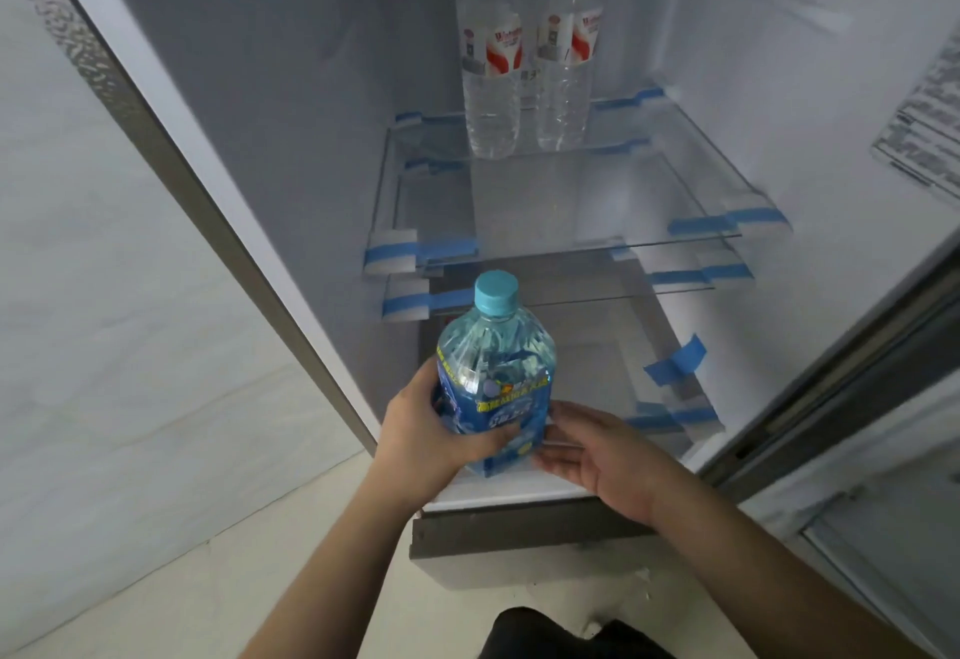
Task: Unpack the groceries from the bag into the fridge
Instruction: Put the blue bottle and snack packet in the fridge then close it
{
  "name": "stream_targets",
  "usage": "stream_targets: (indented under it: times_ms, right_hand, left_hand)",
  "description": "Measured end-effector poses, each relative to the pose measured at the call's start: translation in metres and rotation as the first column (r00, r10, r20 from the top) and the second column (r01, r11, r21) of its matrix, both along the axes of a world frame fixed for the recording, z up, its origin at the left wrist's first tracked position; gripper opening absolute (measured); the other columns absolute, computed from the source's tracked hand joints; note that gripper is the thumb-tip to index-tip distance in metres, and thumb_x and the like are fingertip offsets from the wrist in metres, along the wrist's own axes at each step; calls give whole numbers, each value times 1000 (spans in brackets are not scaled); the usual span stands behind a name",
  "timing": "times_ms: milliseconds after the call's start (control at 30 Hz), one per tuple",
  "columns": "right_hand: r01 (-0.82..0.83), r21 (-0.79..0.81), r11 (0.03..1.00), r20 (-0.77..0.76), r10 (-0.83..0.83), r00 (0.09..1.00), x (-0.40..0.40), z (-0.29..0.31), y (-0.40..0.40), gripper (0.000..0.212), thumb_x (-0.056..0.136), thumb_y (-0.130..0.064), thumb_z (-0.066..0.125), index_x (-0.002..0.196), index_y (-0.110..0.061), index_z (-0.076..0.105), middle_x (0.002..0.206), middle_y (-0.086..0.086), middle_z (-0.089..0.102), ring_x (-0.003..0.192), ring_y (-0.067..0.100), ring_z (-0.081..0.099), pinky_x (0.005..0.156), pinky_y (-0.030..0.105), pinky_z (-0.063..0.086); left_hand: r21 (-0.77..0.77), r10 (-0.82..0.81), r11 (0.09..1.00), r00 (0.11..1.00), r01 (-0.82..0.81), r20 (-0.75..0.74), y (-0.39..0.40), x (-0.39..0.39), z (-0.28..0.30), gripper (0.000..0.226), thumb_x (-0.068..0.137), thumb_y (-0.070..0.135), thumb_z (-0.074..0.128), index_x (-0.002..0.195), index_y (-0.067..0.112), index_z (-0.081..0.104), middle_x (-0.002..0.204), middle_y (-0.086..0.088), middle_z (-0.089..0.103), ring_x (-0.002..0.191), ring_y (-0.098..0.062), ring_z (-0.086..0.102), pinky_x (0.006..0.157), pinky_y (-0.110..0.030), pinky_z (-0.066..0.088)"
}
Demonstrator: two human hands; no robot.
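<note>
A big blue drink bottle (pixel 493 378) with a light blue cap stands upright at the front edge of the open fridge's (pixel 270 149) lower part. My left hand (pixel 441 430) grips its labelled body from the left, thumb across the front. My right hand (pixel 587 450) lies against the bottle's lower right side with fingers nearly straight. Two clear water bottles (pixel 530 66) with red and white labels stand on the upper glass shelf (pixel 649 175). No bag is in view.
Several glass shelves are held with blue tape and white foam blocks (pixel 392 256). The fridge door (pixel 857 398) stands open at the right. A pale wall (pixel 104 295) is at the left and light floor tiles (pixel 260 580) lie below.
</note>
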State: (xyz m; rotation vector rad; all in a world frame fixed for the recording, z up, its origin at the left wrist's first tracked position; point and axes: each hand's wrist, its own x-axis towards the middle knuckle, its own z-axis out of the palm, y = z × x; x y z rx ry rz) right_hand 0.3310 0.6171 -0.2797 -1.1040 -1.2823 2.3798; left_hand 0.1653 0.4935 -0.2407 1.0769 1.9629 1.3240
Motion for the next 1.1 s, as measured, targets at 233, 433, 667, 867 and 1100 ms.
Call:
stream_targets:
  times_ms: [233, 433, 667, 867, 1100]
  right_hand:
    - [-63, 344, 937, 33, 55, 998, 19, 33, -7, 34, 89, -26, 60, 123, -31, 57, 106, -2, 73, 100, 8, 67, 81, 17, 52]
    - [20, 605, 796, 1, -26, 1000, 14, 50, -11, 56, 83, -20, 71, 134, -28, 50, 105, -5, 72, 102, 8, 66, 90, 29, 52]
    - [159, 749, 644, -84, -146, 986, 6, 75, -19, 48, 83, -27, 68, 127, -32, 51, 101, -8, 72, 94, 0, 66, 76, 12, 51]
    - [303, 813, 497, -217, -224, 950, 1, 87, -22, 50, 81, -29, 67, 128, -15, 56, 121, -1, 62, 106, 5, 63, 86, 21, 53]
    - [374, 842, 390, -306, -226, 925, -4, 105, -17, 49, 84, -27, 65, 131, -18, 53, 122, -4, 62, 110, 5, 61, 89, 22, 52]
  left_hand:
    - [77, -85, 993, 996, 86, -17, 13, 0, 25, 61, 56, 19, 93, 106, 29, 59, 98, 23, 71, 89, 1, 68, 73, -15, 53]
    - [185, -124, 975, 992, 120, 9, 21, -3, 62, 69, 48, 39, 87, 109, 23, 60, 102, 14, 73, 92, -6, 70, 77, -22, 55]
    - [303, -120, 948, 992, 101, 42, 27, -6, 93, 79, 50, 31, 89, 119, 18, 53, 111, 6, 71, 101, -13, 69, 89, -43, 56]
    - [335, -57, 940, 998, 57, -9, 28, -1, 111, 75, 51, 36, 90, 115, 20, 54, 106, 7, 72, 96, -7, 69, 83, -38, 59]
    - [368, 47, 929, 999, -43, -3, 38, 5, 124, 66, 61, 26, 91, 116, 21, 57, 105, 11, 71, 91, 0, 68, 77, -26, 58]
